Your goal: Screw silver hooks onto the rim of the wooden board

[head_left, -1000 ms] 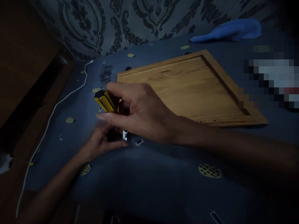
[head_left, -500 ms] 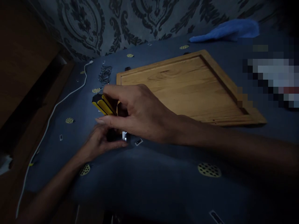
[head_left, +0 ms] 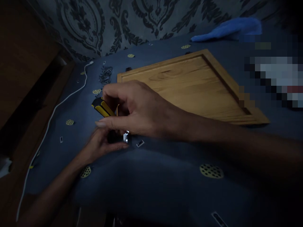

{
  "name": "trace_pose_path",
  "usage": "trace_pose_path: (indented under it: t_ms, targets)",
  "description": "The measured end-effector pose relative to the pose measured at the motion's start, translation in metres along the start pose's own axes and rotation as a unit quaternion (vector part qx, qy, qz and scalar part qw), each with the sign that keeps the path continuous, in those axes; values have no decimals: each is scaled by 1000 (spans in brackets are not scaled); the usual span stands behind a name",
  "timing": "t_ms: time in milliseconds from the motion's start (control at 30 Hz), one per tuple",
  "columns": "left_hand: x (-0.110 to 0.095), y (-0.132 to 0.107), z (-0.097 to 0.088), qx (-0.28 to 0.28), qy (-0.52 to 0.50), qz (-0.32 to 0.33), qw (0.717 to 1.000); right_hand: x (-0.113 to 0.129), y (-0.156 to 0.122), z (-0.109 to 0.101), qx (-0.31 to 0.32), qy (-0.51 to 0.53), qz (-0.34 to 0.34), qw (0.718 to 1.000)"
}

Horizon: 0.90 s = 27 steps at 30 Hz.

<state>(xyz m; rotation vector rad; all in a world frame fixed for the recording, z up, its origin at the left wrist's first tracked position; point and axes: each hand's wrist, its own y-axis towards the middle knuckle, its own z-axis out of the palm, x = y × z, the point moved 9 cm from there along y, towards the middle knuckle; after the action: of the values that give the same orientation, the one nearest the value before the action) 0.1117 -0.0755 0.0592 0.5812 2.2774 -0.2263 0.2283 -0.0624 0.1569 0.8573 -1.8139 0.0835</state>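
My right hand (head_left: 134,110) is wrapped round the yellow and black handle of a screwdriver (head_left: 101,107), which points down at the dark blue patterned sheet (head_left: 153,183). Beneath it my left hand (head_left: 100,143) pinches a small shiny metal piece (head_left: 126,136) against the sheet. The screwdriver's tip is hidden behind my fingers. A wooden board (head_left: 189,85) with a raised rim lies just beyond my right hand.
A pile of small metal hooks or screws (head_left: 105,74) lies past the board's left corner. A white cable (head_left: 59,104) runs along the left edge of the bed. A blue cloth (head_left: 227,28) lies at the back right, under patterned wallpaper.
My right hand has tilted the screwdriver handle lower and a little to the left. The left hand has stayed on the metal piece.
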Motion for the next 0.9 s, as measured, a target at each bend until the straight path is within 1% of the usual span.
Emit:
trace_pose_path:
  t_ms: [100,167,233,300,400,433,500,533,633,767,900]
  targets:
    - [-1,0,-1,-7,6,21,1000,3,0,-1,37,-13,2,999]
    - [-1,0,-1,-8,1,31,999,8,-1,0,72,-32,-14,997]
    - [0,-1,-1,-8,-4,25,1000,10,-2,3,89,-47,-37,994]
    - [2,-2,1,-4,-18,8,1000,12,-4,3,58,-45,-75,994]
    - [2,-2,2,-4,-40,-4,999,15,-8,-4,-52,-31,-127,990]
    - [1,-2,1,-7,-38,-2,999,16,-10,-7,-86,-24,-136,987]
    - [-3,0,0,-7,-22,15,1000,15,-12,-11,-122,-25,-130,984]
    - [-5,1,0,-4,-13,26,1000,14,-11,-12,-128,-36,-119,984]
    - [-7,2,-1,2,-3,44,999,12,-9,-13,-115,-97,-83,985]
    - [-6,2,0,9,-10,32,999,13,-7,-12,-104,-125,-85,983]
    - [-7,2,1,18,1,27,999,9,-6,-8,-85,-135,-71,985]
